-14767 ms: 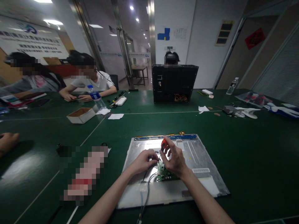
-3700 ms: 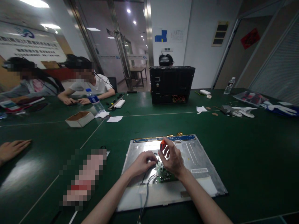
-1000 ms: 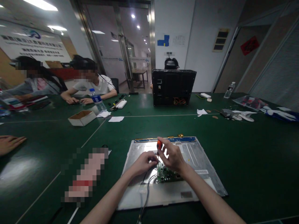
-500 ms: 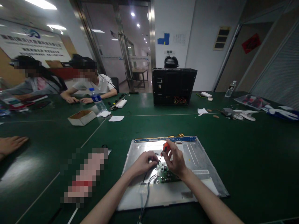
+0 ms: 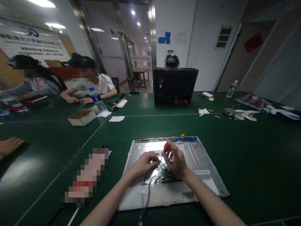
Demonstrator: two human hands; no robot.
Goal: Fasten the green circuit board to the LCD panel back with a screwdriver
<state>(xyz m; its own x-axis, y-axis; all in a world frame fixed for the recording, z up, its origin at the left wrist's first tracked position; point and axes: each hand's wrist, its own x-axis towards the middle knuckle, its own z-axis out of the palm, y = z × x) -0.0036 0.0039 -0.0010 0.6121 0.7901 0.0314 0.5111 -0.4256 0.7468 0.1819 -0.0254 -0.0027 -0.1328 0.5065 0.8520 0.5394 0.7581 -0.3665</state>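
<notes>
A silvery flat display panel (image 5: 207, 188) lies on the green table, a green circuit board (image 5: 164, 175) resting on its middle. My right hand (image 5: 176, 160) is closed around the red handle of a screwdriver (image 5: 166, 147), whose thin shaft slants down to the board's upper left corner. Fingers pinched, my left hand (image 5: 148, 163) is at that same corner beside the tip; whether it grips a cable end or just steadies it is too small to make out. Grey cables (image 5: 149, 194) run from the board's left side toward me. A blue strip board (image 5: 164, 140) lines the panel's far edge.
A blurred pinkish item (image 5: 87, 175) lies left of the panel. Farther back are an open box (image 5: 81, 118), a water bottle (image 5: 97, 100), a black casing (image 5: 175, 86) and white gloves (image 5: 246, 115). Another person's hand (image 5: 10, 147) rests on the table at left; two people sit beyond.
Both hands and the screwdriver keep almost the same place on the board. The view has shifted very slightly, and the other person's hand at left has slid a little toward the edge.
</notes>
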